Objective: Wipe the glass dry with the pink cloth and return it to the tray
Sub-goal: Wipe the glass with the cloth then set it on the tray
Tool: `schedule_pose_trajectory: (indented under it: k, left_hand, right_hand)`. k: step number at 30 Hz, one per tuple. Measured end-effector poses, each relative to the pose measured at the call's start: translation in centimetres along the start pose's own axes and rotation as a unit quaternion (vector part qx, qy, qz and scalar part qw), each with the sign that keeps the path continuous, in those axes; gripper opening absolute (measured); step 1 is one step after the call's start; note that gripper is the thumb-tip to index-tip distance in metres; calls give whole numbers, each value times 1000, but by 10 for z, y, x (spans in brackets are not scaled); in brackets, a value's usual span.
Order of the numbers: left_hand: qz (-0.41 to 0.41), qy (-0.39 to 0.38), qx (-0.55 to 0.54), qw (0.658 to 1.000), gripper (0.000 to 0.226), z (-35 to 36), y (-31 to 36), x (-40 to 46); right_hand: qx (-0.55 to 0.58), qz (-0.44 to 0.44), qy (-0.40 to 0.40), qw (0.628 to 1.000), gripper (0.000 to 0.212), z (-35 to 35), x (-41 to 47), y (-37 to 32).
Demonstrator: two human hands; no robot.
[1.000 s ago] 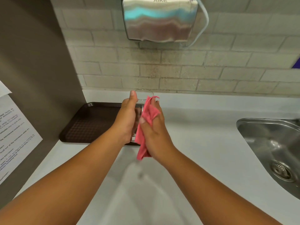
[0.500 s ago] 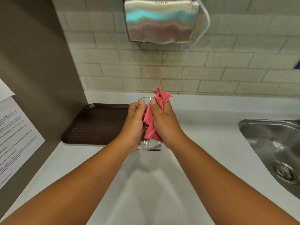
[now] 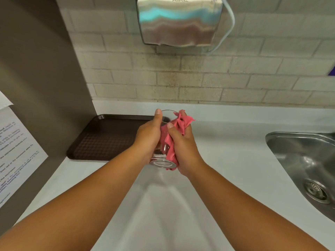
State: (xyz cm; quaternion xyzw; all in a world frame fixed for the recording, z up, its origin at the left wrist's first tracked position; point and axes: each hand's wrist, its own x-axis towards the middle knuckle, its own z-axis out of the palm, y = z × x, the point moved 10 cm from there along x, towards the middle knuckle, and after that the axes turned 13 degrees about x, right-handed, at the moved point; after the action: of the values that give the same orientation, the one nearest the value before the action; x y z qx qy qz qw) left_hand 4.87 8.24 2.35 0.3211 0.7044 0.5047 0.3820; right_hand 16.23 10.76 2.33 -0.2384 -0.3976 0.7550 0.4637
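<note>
Glass-drying happens above a white worktop (image 3: pixel 226 160) that fills the lower part of the view, backed by a wall of pale tiles (image 3: pixel 235 78). A steel hand dryer (image 3: pixel 178 21) hangs on that wall at the top. At the right edge a steel sink (image 3: pixel 304 163) is set into the worktop, its drain visible. A dark brown tray (image 3: pixel 108 138) lies at the back left corner, against a brown side panel that carries a printed paper notice (image 3: pixel 16 151). Both bare forearms reach in from the bottom edge and meet just right of the tray. The left hand (image 3: pixel 147 138) wraps around the clear glass (image 3: pixel 163 158), thumb up near the rim, holding it tilted in the air with its thick base toward the camera. The right hand (image 3: pixel 184 149) is closed around the pink cloth (image 3: pixel 172 142), pressing it against the glass's right side; a crumpled end of cloth sticks up beside the rim.
</note>
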Motion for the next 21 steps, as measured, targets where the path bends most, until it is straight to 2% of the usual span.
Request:
schedule_pose_trajectory:
  k: [4, 8, 9, 12, 14, 16, 18, 20, 21]
  left_hand:
    - [8, 32, 65, 997, 64, -4, 0, -12]
    - [73, -21, 108, 991, 73, 17, -10, -39]
    - [73, -43, 102, 991, 70, 23, -17, -46]
    - [92, -60, 70, 991, 33, 31, -25, -51]
    - [116, -47, 57, 991, 32, 29, -20, -50]
    - [125, -46, 46, 990, 35, 26, -15, -49]
    - [123, -64, 25, 990, 52, 26, -12, -46]
    - [119, -88, -2, 989, 61, 26, -10, -44]
    - [115, -104, -15, 988, 63, 26, -9, -43]
  right_hand:
    - [37, -7, 31, 999, 49, -9, 4, -4]
    - [37, -29, 76, 996, 33, -20, 11, -19]
    - [41, -30, 86, 995, 33, -23, 12, -21]
    - [36, -28, 105, 993, 38, -28, 11, -24]
    - [10, -29, 93, 995, 41, -23, 8, -24]
    - [-62, -58, 59, 995, 39, -11, 6, -27]
    - [-163, -112, 47, 979, 35, -2, 6, -33]
    - [-201, -138, 47, 969, 62, 1, 6, -38]
    - [-172, -133, 45, 975, 74, 0, 8, -41]
